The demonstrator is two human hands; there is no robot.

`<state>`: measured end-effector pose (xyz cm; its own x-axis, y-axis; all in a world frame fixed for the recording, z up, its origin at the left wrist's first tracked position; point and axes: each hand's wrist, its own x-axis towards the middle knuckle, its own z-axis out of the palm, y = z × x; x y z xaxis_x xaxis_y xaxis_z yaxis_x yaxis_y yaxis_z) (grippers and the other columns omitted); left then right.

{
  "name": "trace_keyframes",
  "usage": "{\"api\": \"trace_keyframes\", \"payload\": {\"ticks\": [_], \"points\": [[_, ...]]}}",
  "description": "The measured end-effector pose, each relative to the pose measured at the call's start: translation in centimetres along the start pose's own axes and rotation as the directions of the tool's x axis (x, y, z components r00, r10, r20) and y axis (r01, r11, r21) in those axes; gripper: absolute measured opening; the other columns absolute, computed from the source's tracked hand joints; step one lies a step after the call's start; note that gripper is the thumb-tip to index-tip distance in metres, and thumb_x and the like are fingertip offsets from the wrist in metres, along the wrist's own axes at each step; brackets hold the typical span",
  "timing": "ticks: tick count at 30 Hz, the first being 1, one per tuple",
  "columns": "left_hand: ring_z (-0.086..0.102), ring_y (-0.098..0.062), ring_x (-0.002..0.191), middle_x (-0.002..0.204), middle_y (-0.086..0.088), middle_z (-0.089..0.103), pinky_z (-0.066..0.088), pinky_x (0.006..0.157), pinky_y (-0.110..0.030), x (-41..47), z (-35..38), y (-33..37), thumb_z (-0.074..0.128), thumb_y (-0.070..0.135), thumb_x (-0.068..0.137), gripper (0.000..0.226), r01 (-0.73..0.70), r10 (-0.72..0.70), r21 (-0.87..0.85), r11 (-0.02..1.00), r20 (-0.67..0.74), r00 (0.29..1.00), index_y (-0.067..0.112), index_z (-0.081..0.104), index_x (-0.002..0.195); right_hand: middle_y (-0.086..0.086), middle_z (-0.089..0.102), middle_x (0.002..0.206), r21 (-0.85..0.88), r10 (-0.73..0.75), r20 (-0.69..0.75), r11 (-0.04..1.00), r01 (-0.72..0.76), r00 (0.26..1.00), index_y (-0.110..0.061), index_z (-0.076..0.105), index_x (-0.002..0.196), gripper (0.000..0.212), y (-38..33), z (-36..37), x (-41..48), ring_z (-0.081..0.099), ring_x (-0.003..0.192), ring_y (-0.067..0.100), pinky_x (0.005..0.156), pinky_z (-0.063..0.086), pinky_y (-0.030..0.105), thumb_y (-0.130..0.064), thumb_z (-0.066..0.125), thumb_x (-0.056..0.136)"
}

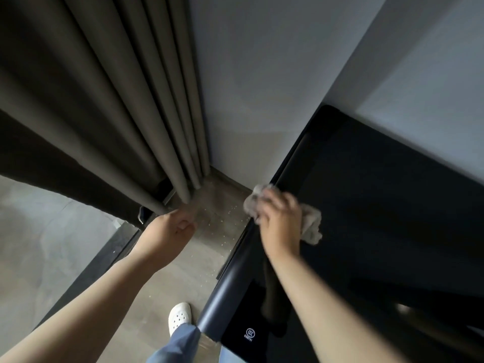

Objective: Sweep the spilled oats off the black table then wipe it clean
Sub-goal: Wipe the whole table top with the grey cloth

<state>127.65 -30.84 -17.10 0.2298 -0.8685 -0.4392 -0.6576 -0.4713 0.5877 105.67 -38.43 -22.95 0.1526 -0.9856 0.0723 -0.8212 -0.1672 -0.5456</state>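
The black table (379,205) fills the right half of the head view, glossy and dark. My right hand (281,221) presses a crumpled grey cloth (311,224) against the table's left edge. My left hand (170,230) hovers over the floor left of the table, its fingers curled shut with nothing visible in them. Small pale oats (227,221) lie scattered on the grey floor between my hands, below the table's edge. I see no oats on the table top.
Dark brown curtains (104,113) hang at the left and reach the floor. A white wall (262,87) stands behind the table. My white clog (179,317) and blue trouser leg (180,344) are on the floor beside the table's near corner.
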Motion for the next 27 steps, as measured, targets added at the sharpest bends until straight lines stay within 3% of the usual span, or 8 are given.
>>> {"api": "trace_keyframes", "payload": {"ticks": [4, 13, 18, 23, 27], "points": [[0.065, -0.013, 0.093, 0.098, 0.005, 0.071, 0.042, 0.075, -0.023, -1.7, -0.1, -2.8, 0.060, 0.022, 0.090, 0.016, -0.024, 0.024, 0.086, 0.996, 0.009, 1.000, 0.019, 0.069, 0.104, -0.010, 0.064, 0.121, -0.005, -0.142, -0.017, 0.990, 0.142, 0.990, -0.020, 0.074, 0.099, 0.024, -3.2, 1.6, -9.5, 0.046, 0.109, 0.016, 0.093, 0.040, 0.030, -0.016, 0.058, 0.081], [0.063, -0.017, 0.089, 0.097, 0.002, 0.069, 0.044, 0.076, -0.026, -5.0, -1.2, -8.1, 0.060, 0.025, 0.091, 0.018, -0.054, 0.050, 0.091, 0.994, 0.041, 0.998, 0.016, 0.068, 0.104, -0.011, 0.063, 0.124, -0.025, -0.097, -0.076, 0.995, 0.096, 0.992, -0.019, 0.073, 0.102, 0.029, -6.3, 3.9, -17.0, 0.045, 0.109, 0.015, 0.096, 0.038, 0.029, -0.020, 0.050, 0.085], [0.064, -0.018, 0.092, 0.103, 0.001, 0.070, 0.044, 0.077, -0.025, -7.4, -1.9, -10.2, 0.060, 0.027, 0.091, 0.023, -0.034, 0.028, 0.082, 0.996, 0.082, 0.996, 0.015, 0.066, 0.110, -0.014, 0.063, 0.122, 0.004, -0.067, -0.020, 0.998, 0.067, 0.998, -0.020, 0.074, 0.102, 0.026, -8.3, 4.1, -20.3, 0.049, 0.107, 0.013, 0.094, 0.043, 0.030, -0.021, 0.053, 0.087], [0.061, -0.015, 0.090, 0.105, 0.001, 0.069, 0.039, 0.075, -0.023, -9.0, -2.5, -11.1, 0.059, 0.028, 0.092, 0.024, -0.002, -0.006, 0.071, 0.997, 0.110, 0.994, 0.015, 0.066, 0.111, -0.018, 0.067, 0.111, 0.127, 0.108, -0.070, 0.987, -0.098, 0.992, -0.023, 0.075, 0.100, 0.026, -9.9, 0.9, -20.4, 0.059, 0.098, 0.007, 0.080, 0.050, 0.024, -0.029, 0.051, 0.090], [0.059, -0.011, 0.086, 0.108, 0.004, 0.069, 0.037, 0.073, -0.022, -9.7, -2.4, -11.2, 0.057, 0.029, 0.093, 0.024, 0.014, -0.023, 0.077, 0.997, 0.112, 0.993, 0.017, 0.065, 0.112, -0.010, 0.066, 0.118, 0.158, 0.327, -0.167, 0.940, -0.302, 0.930, -0.018, 0.073, 0.105, 0.024, -7.1, -2.0, -13.3, 0.057, 0.103, 0.016, 0.081, 0.042, 0.022, -0.010, 0.055, 0.091]]}}
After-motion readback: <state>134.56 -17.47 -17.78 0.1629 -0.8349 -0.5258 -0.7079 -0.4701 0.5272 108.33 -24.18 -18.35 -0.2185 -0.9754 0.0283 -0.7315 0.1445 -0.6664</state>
